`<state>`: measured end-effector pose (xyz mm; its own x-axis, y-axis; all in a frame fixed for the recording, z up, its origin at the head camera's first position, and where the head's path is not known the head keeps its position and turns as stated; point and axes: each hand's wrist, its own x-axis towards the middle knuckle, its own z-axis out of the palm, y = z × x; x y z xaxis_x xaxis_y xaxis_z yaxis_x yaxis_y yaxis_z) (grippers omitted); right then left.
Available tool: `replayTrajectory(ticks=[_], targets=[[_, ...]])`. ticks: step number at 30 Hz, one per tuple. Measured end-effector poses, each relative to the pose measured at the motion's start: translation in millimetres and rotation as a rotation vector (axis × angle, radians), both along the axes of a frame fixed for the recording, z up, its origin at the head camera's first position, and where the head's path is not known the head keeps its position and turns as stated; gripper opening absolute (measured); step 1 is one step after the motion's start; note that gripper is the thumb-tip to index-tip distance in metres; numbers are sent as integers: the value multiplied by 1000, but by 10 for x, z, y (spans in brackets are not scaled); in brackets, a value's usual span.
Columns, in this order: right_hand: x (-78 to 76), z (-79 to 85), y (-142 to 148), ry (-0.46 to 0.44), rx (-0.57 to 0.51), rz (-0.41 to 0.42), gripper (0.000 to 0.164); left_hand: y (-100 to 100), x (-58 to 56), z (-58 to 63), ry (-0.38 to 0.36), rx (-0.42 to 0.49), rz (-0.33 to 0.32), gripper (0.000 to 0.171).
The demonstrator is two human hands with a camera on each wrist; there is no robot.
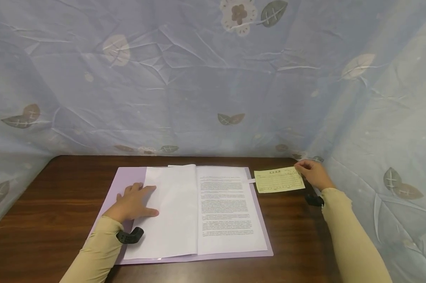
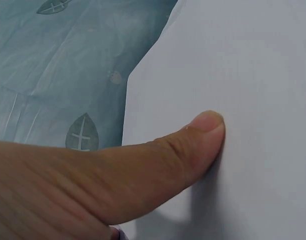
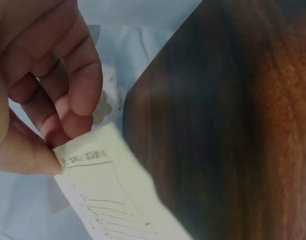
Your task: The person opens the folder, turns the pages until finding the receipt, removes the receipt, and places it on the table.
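A purple folder lies open on the table, with a blank white page on its left side and a printed sheet on its right. My left hand rests on the blank page with fingers spread; the left wrist view shows its thumb extended over the white paper. My right hand pinches the upper right corner of a yellow printed slip between thumb and fingers. The slip is right of the folder, near a small white tab that sticks out from the folder's right edge.
The dark brown wooden table surrounds the folder. A pale blue curtain with leaf and flower patterns hangs behind the table and along both sides. Each wrist wears a black band.
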<state>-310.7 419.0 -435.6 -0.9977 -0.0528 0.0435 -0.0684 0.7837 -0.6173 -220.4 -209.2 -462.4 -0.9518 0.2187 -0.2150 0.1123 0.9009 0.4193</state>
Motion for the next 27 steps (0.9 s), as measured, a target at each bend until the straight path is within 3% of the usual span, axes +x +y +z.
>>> replayTrajectory(ticks=[7,15,22,27], targets=[[-69,-188,187,-20,86,-13,39,41,-54,-29,4,2,-9,99],[-38,-277,231,-27,81,2,45,89,-143,-14,-12,-1,-25,100],[190,-161,-57,25,74,15,48,114,-142,14,-40,16,-11,99],[323,-113,-444,115,52,44,42,117,-157,47,35,44,6,89]])
